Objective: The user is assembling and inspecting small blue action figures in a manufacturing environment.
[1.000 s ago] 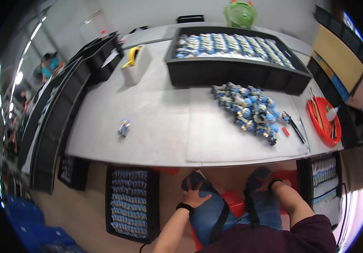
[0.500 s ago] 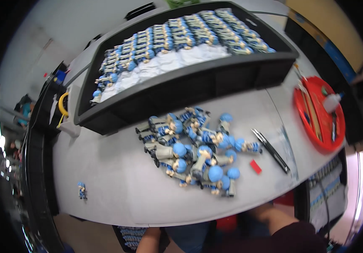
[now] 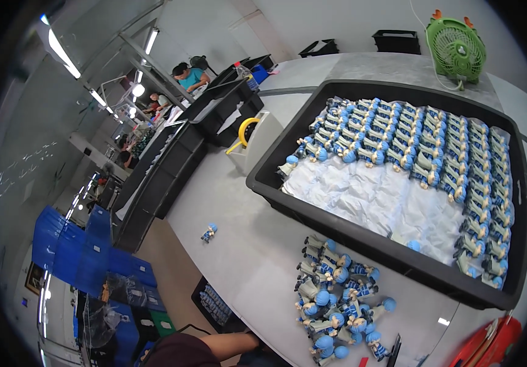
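Observation:
My left forearm [image 3: 230, 344], in a dark sleeve, comes in at the lower edge and runs to the table's near edge, where the hand is out of sight. My right hand is not seen either. Nearest on the table lies a heap of small figurines [image 3: 337, 300] with blue caps and grey-and-blue clothes. One more figurine [image 3: 209, 232] lies alone to the left. Behind the heap stands a large black tray [image 3: 373, 244], with rows of like figurines [image 3: 392, 131] over white sheeting [image 3: 361, 186]. A lone figurine [image 3: 411, 244] lies by its front wall.
A black pen-shaped cutter [image 3: 393, 352] and a red piece [image 3: 363, 362] lie beside the heap. At the lower right is a red dish [image 3: 489, 342]. A tape dispenser [image 3: 263, 144] stands left of the tray, a green fan [image 3: 458, 50] behind it. A co-worker [image 3: 191, 77] sits far off.
The view has swung to the left, so the table now appears further right and tilted. My right forearm has dropped out of the picture. The heap and the lone figurine look unmoved.

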The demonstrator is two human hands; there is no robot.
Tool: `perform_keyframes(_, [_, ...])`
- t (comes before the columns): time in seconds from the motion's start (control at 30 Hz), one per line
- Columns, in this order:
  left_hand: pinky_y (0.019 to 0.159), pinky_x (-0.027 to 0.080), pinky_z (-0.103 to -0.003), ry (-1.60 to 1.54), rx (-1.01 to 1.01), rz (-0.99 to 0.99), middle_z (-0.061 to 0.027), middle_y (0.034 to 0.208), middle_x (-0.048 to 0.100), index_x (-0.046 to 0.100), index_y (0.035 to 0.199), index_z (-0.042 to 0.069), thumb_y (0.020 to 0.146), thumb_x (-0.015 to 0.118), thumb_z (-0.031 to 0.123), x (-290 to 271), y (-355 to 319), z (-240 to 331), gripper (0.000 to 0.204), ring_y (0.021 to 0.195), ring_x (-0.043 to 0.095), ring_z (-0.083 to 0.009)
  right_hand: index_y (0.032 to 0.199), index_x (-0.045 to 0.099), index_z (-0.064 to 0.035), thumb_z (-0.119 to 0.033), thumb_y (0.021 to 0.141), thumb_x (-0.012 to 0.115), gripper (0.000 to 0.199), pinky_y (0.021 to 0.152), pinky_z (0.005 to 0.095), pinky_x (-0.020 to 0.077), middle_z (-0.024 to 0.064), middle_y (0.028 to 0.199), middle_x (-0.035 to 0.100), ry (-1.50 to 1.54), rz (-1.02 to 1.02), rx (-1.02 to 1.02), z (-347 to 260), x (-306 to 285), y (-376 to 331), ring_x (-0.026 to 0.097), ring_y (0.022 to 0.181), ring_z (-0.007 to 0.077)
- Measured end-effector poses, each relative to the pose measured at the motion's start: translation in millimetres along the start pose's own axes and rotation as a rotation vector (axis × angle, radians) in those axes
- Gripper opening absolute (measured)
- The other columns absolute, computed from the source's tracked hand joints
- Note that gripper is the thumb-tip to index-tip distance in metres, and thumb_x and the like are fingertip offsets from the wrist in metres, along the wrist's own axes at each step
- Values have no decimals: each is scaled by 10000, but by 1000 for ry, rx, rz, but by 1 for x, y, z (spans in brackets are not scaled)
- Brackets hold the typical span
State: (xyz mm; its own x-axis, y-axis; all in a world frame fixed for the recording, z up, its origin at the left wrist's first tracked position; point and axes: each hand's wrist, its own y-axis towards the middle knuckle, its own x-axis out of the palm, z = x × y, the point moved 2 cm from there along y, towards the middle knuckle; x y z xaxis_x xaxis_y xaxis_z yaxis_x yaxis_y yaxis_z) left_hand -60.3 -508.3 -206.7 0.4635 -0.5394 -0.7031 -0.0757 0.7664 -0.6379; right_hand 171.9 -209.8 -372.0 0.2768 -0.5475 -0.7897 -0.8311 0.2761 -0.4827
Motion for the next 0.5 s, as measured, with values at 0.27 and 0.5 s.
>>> perform_keyframes(0.27, [1047, 196, -446, 109, 68, -46, -149, 1397, 260, 276, 1355, 131, 706, 573, 526, 28, 26, -2, 816, 1284, 232, -333, 1368, 232, -235, -623, 546, 650, 1001, 1024, 456, 252, 174, 1375, 290, -57, -7, -126, -21, -32, 31, 269, 1257, 375])
perform_keyframes(0.5, [1048, 194, -446, 148, 163, -160, -151, 1398, 256, 273, 1356, 130, 710, 571, 518, 92, 8, -5, 810, 1286, 227, -336, 1363, 247, -227, -615, 551, 651, 986, 1021, 452, 261, 172, 1371, 298, -79, -104, -194, -73, -13, 18, 277, 1256, 365])
